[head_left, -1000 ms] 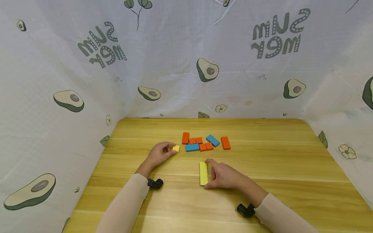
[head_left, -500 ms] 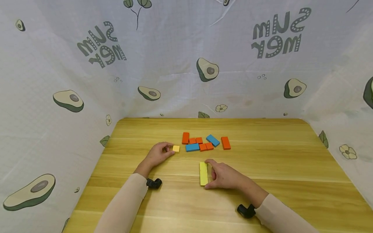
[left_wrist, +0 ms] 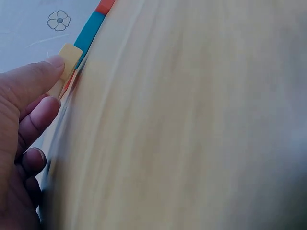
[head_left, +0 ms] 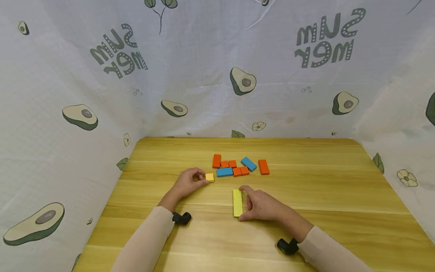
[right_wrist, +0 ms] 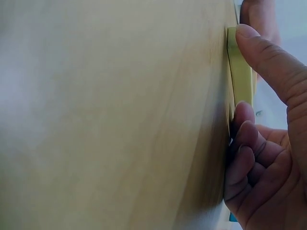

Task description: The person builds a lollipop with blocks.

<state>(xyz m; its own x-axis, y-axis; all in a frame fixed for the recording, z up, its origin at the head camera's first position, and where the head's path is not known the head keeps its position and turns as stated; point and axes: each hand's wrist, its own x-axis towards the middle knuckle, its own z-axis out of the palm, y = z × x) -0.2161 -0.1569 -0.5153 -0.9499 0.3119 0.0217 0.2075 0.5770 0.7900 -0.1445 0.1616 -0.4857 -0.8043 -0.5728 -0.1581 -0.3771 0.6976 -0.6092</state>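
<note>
My left hand [head_left: 190, 183] pinches a small square yellow block [head_left: 209, 178] at the table's left-centre. In the left wrist view the thumb lies on that small block [left_wrist: 70, 56], with the other fingers curled beneath. My right hand [head_left: 261, 204] holds a long yellow block [head_left: 238, 204] lengthwise, thumb at its near end and index finger at its far end. Seen from the right wrist, the long block [right_wrist: 240, 72] rests against the table top, and the other fingers are curled beside it.
Behind the hands lie red blocks [head_left: 216, 161], a blue block [head_left: 224, 172], small red squares [head_left: 236, 172], an angled blue block [head_left: 249, 164] and another red block [head_left: 263, 167]. A patterned cloth [head_left: 210, 75] surrounds the wooden table [head_left: 323, 181].
My left hand has moved slightly right and nearer to me, bringing the small yellow block with it. The right hand and the long block have kept their place.
</note>
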